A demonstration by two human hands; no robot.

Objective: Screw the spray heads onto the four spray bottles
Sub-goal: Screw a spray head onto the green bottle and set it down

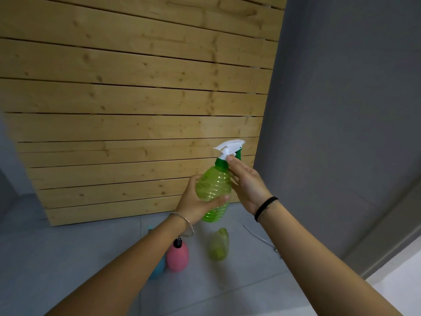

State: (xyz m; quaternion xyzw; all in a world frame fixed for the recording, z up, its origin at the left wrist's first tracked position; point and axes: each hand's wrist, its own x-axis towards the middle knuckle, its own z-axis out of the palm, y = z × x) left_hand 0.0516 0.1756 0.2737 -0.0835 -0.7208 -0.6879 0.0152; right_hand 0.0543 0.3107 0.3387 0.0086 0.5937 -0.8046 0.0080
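I hold a ribbed green spray bottle (213, 185) up in the air, tilted slightly. My left hand (197, 200) wraps around its lower body. A white spray head (229, 147) with a green collar sits on its neck, and the fingers of my right hand (247, 182) touch that collar. Below on the grey floor stand a pink bottle (177, 258) with a dark cap, a blue bottle (157, 269) mostly hidden behind my left forearm, and an olive-green bottle (218, 245) with no head visible on it.
A slatted wooden panel (136, 99) leans on the wall behind the bottles. A grey wall (341, 110) runs along the right. A thin tube or wire (259, 238) lies on the floor to the right of the olive bottle.
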